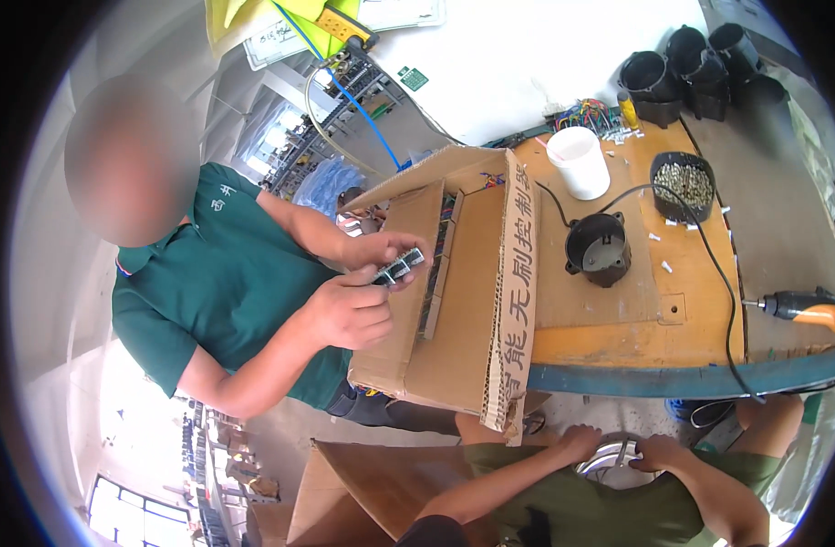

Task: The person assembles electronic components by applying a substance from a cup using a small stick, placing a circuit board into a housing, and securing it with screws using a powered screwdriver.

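Close to my body, below the bench edge, I grip a round silver-rimmed part [609, 469] between both hands. My left hand [579, 443] is closed on its left side, and my right hand [657, 452] is closed on its right side. A dark strip crosses the top of the part; its exact kind cannot be made out. On the bench beyond stands a black round housing [599, 249] with small lugs and a dark cable. At the left, a co-worker in a green shirt holds a small circuit board [399, 267] in both hands.
An open cardboard box [472, 301] stands between the co-worker and the bench [618, 346]. Another carton [363, 483] is at lower left. The bench holds a white cup [579, 164], a black tub of small parts [683, 187], stacked black housings [650, 82] and an orange-black power screwdriver [800, 310].
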`<state>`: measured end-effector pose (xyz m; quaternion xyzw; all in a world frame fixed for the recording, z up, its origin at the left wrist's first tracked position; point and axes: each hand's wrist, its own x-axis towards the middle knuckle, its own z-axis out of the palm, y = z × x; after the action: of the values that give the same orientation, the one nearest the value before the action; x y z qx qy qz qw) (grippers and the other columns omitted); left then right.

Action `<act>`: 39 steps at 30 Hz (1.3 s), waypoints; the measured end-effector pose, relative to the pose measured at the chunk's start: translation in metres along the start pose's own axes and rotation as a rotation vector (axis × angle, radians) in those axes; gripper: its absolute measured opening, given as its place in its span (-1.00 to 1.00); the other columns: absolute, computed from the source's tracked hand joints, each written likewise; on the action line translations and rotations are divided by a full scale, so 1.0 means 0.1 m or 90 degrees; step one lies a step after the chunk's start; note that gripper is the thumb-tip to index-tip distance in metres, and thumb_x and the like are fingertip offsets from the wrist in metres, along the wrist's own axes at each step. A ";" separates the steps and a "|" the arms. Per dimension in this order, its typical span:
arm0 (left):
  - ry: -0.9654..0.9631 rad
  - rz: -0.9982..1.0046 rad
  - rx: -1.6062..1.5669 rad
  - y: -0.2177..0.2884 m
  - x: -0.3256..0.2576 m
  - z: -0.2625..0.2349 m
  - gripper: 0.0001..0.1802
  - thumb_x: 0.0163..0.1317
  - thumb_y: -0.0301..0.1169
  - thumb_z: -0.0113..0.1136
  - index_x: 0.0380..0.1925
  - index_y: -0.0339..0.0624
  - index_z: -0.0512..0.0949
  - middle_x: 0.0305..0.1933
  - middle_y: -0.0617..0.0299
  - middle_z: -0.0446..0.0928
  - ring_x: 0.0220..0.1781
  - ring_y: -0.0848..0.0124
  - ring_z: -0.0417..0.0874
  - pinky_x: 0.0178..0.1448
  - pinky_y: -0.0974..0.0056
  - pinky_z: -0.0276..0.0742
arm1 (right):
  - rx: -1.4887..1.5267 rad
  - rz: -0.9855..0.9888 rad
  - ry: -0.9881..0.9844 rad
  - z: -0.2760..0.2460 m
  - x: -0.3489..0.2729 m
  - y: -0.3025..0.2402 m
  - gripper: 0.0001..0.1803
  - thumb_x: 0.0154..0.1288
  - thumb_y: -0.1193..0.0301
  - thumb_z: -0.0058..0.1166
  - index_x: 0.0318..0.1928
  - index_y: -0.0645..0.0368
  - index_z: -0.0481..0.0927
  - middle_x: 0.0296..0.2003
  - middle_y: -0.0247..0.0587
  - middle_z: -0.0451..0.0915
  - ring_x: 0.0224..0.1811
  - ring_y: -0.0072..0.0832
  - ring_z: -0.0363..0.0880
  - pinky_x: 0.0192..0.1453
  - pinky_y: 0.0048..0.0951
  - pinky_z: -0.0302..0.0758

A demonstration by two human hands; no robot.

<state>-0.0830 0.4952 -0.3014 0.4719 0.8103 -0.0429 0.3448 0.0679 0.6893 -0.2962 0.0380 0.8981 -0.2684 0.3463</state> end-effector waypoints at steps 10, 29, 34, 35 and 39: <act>-0.011 0.010 -0.227 0.14 0.85 0.84 -0.59 0.16 -0.17 0.23 -0.11 -0.24 0.52 -0.14 -0.13 0.63 -0.07 -0.08 0.65 -0.03 -0.06 0.55 | 0.069 0.007 0.029 0.22 0.41 0.12 -0.47 0.11 -0.10 0.17 -0.03 -0.06 0.69 -0.08 -0.14 0.69 -0.04 -0.12 0.67 0.04 -0.13 0.60; -0.006 -0.090 -0.287 -0.08 1.07 0.99 -0.48 0.14 -0.10 0.23 -0.08 -0.33 0.54 -0.05 -0.19 0.62 0.03 -0.08 0.64 0.08 -0.03 0.54 | 0.087 0.041 0.086 0.04 0.28 0.15 -0.53 0.19 -0.04 0.09 -0.07 -0.01 0.71 -0.20 -0.04 0.71 -0.08 -0.06 0.67 0.03 -0.10 0.59; 0.007 -0.079 -0.275 -0.09 1.07 1.01 -0.49 0.14 -0.10 0.18 -0.07 -0.32 0.52 -0.07 -0.24 0.62 0.01 -0.10 0.64 0.07 -0.08 0.55 | 0.092 0.044 0.094 0.01 0.24 0.17 -0.54 0.19 -0.03 0.10 -0.07 -0.01 0.71 -0.21 -0.03 0.71 -0.09 -0.05 0.67 0.03 -0.10 0.59; 0.007 -0.085 -0.274 -0.09 1.08 1.02 -0.49 0.14 -0.10 0.18 -0.07 -0.32 0.52 -0.06 -0.24 0.62 0.01 -0.10 0.64 0.07 -0.08 0.55 | 0.097 0.041 0.096 0.01 0.24 0.17 -0.54 0.19 -0.03 0.10 -0.07 -0.01 0.71 -0.20 -0.03 0.71 -0.09 -0.06 0.67 0.03 -0.10 0.59; 0.012 -0.076 -0.268 -0.08 1.07 1.02 -0.48 0.14 -0.10 0.20 -0.06 -0.32 0.52 -0.07 -0.24 0.62 0.01 -0.10 0.65 0.06 -0.08 0.56 | 0.095 0.043 0.092 0.01 0.22 0.18 -0.54 0.20 -0.04 0.09 -0.06 -0.03 0.71 -0.19 -0.05 0.71 -0.08 -0.07 0.67 0.04 -0.10 0.59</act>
<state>-0.0706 0.5290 -0.4457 0.3409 0.8312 0.1114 0.4249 0.0560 0.7013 -0.3193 0.1130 0.8965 -0.3195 0.2855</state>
